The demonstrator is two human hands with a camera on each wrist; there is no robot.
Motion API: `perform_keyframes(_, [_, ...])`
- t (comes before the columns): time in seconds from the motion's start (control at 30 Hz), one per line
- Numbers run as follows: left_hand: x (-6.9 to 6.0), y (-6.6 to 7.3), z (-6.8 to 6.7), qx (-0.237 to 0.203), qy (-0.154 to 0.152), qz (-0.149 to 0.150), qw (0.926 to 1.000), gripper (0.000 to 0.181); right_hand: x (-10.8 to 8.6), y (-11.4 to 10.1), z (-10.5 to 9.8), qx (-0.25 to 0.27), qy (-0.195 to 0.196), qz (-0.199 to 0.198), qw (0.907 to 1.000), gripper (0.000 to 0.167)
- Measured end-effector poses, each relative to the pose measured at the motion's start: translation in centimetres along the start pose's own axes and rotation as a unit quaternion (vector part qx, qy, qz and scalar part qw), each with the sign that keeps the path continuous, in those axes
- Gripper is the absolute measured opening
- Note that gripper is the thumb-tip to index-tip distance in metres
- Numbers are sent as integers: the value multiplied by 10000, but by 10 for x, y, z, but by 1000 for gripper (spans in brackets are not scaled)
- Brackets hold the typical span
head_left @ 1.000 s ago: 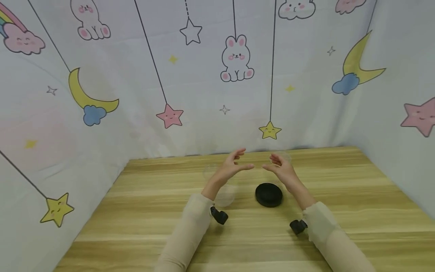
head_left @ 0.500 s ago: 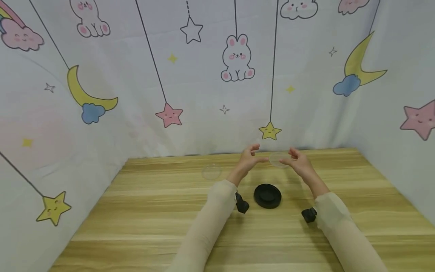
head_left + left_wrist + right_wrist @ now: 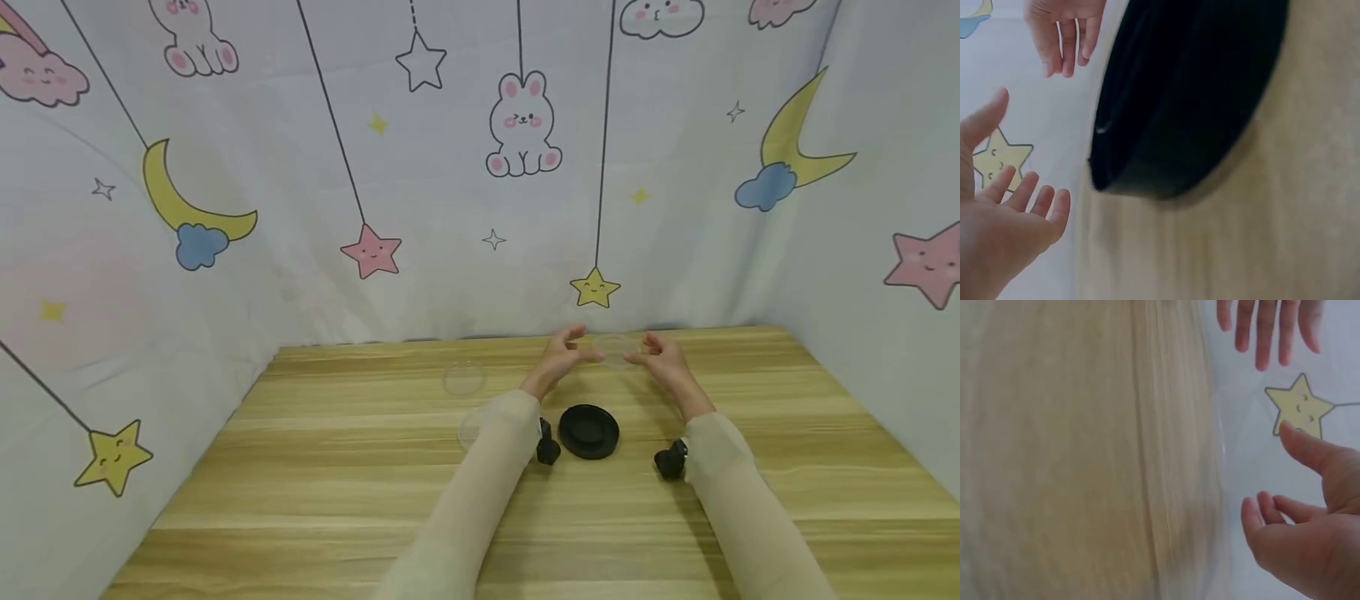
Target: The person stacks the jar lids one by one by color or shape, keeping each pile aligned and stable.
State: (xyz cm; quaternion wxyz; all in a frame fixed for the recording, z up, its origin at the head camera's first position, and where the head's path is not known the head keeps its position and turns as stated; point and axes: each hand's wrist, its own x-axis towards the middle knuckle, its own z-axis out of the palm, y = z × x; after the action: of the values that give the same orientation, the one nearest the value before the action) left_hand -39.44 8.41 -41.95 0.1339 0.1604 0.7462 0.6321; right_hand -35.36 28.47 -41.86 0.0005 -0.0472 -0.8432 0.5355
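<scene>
Both hands are spread on either side of a clear round disc (image 3: 617,351) at the back of the table. My left hand (image 3: 558,358) is at its left, fingers apart and thumb toward the disc; my right hand (image 3: 666,363) mirrors it on the right. Whether the thumbs touch the disc, I cannot tell. In the left wrist view, the left hand (image 3: 1007,231) has nothing in its fingers, and a black round dish (image 3: 1191,94) looms large beside it. The right wrist view shows the right hand (image 3: 1316,519) with its fingers bent and nothing gripped.
The black dish (image 3: 589,432) lies on the wooden table (image 3: 337,483) between the forearms. A clear disc (image 3: 464,378) lies to the left, and another (image 3: 472,428) is partly behind the left sleeve. A patterned cloth (image 3: 450,292) hangs behind the table.
Both hands have moved right since the earliest frame, to the far clear disc. In the last half second the left hand has shifted slightly right, and the left near disc shows again.
</scene>
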Motion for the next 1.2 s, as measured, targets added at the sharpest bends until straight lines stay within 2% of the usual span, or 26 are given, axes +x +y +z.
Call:
perform_keyframes(0.23, [8,-14,4,292,-402,-118,9987,77,6,12,-3,115,-212,114,9996,84])
perform_keyframes(0.43, [11,-15,4,249,-613,-254,9975,79,7,13,-1,85,-328,167,9993,85])
perform_keyframes(0.53, [12,-15,5,283,-693,-286,9968,75,8,12,0,55,-402,146,9991,86])
perform_keyframes(0.73, [16,-16,7,311,-943,-107,9950,58,10,12,5,86,-441,149,9989,84])
perform_keyframes(1.03, [16,-16,6,158,-1031,-117,9945,61,10,15,9,380,-418,32,9984,83])
perform_keyframes(1.2, [17,-17,4,227,-941,-200,9951,62,9,14,8,473,-407,102,9980,87])
